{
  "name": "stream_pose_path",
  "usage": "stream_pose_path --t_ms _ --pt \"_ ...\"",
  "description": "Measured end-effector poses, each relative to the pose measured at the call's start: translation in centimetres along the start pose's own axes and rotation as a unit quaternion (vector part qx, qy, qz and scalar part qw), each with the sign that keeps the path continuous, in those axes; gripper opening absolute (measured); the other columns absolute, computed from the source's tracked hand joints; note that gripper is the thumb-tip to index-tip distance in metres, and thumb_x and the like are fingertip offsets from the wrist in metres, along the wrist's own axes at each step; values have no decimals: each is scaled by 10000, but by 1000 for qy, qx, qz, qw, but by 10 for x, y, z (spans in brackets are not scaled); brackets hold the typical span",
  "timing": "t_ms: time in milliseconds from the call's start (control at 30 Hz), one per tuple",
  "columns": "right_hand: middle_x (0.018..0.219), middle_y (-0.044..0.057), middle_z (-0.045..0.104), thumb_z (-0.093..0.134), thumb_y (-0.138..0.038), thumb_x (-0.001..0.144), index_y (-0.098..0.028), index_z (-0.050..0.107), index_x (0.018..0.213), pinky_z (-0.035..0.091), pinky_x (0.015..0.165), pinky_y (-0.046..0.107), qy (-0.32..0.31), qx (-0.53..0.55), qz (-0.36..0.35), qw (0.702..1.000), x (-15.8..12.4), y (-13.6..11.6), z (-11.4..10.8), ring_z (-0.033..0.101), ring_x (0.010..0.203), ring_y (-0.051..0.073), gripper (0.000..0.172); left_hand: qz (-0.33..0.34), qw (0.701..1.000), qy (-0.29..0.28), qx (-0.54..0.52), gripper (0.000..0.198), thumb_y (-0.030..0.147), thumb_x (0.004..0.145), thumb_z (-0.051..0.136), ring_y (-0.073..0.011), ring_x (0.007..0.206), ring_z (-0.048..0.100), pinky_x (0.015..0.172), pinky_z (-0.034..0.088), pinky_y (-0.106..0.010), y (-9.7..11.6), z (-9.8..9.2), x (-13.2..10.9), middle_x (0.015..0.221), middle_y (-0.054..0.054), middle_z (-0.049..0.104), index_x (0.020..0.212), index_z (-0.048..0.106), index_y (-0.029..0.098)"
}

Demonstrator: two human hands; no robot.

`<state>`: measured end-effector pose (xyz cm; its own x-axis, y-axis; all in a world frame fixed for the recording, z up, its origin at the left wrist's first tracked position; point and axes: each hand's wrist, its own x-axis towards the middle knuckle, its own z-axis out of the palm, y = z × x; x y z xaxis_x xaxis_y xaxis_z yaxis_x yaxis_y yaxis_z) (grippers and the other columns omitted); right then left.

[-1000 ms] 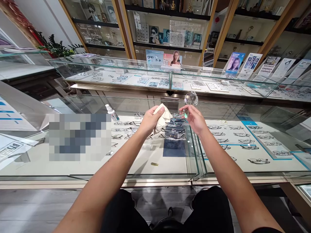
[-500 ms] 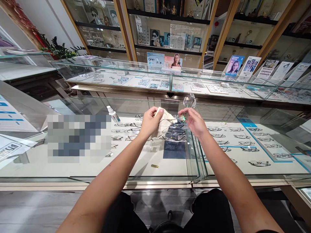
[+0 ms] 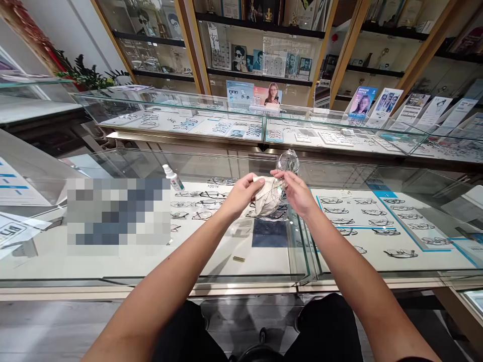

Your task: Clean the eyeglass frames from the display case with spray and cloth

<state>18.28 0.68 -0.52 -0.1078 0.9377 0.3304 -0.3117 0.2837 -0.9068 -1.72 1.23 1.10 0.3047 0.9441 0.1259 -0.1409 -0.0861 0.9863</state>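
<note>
Above the glass-topped table point(image 3: 113, 265), our left hand point(image 3: 243, 195) has its fingers clamped on one cream cloth point(image 3: 264, 200), our right hand point(image 3: 300, 195) on one pair of glasses point(image 3: 289, 160). One lens point(image 3: 278, 190) overlaps the cloth; we cannot tell whether they touch. One spray bottle point(image 3: 174, 178) stands left.

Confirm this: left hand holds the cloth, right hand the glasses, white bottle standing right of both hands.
Almost right: the left hand holds the cloth and the right hand the glasses, but the head view shows the white bottle left of both hands, not right.
</note>
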Motion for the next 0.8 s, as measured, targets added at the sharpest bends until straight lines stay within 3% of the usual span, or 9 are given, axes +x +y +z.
stream_pose_path --t_ms 233,467,600,700,800 --pt "1348 39 801 875 -713 863 -282 813 941 510 1143 380 -13 19 18 1000 -1 10 4 692 1302 266 443 23 999 -29 -27 633 676 781 930 -86 575 347 569 303 -214 0 1 -3 637 86 440 815 482 231" --pt "1340 54 798 880 -735 840 -266 785 937 578 965 349 -8 31 35 999 -4 6 10 726 1171 251 488 34 995 -94 -7 611 705 808 919 -89 591 362 587 296 -234 5 4 -9 663 75 446 832 553 216" --pt "1282 42 811 870 -720 862 -274 781 956 590 905 331 -12 40 40 998 -6 6 11 740 1142 243 463 41 995 -92 -15 641 760 800 905 -86 603 435 594 349 -237 5 9 -12 714 42 551 845 615 190" --pt "1247 40 816 899 -696 841 -275 764 963 602 859 330 -17 72 56 996 -8 6 14 752 1125 248 459 38 995 -72 -54 654 632 723 1019 -106 643 572 629 439 -240 1 13 -14 818 11 702 902 551 211" --pt "1231 46 821 923 -669 827 -271 745 960 616 843 336 -15 105 68 992 -9 6 19 758 1113 251 457 -11 993 -64 -100 752 576 650 1079 -148 672 672 653 505 -259 -4 16 -14 866 -23 792 979 494 237"
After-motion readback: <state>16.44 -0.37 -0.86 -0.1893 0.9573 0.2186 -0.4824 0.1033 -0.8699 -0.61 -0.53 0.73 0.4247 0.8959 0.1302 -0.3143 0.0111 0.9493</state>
